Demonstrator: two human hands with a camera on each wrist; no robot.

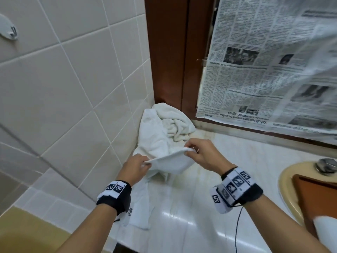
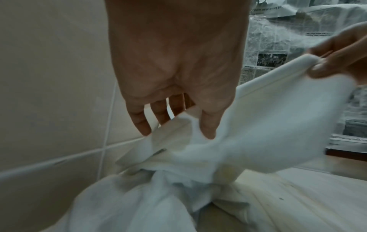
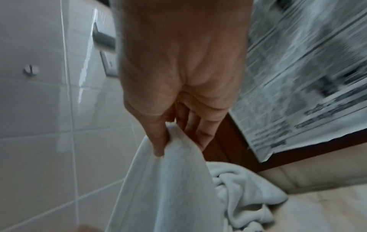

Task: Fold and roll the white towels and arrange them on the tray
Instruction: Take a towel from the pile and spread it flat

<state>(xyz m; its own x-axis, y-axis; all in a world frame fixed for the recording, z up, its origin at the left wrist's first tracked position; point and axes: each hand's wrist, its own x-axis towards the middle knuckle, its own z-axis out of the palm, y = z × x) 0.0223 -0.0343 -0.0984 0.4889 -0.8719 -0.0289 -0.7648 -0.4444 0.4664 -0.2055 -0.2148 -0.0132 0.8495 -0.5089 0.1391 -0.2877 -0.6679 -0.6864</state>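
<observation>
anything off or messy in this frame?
Mostly expected mess: a crumpled pile of white towels sits in the counter corner, unfolded. Both the left hand and right hand pinch one towel's hem. Odd bits: yellowish stains on the counter, and newspaper under plastic film covers the mirror or window.

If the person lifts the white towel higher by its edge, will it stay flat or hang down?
Probably hang: the white towel already sags between the left hand and right hand. It looks thin, so likely light.
</observation>
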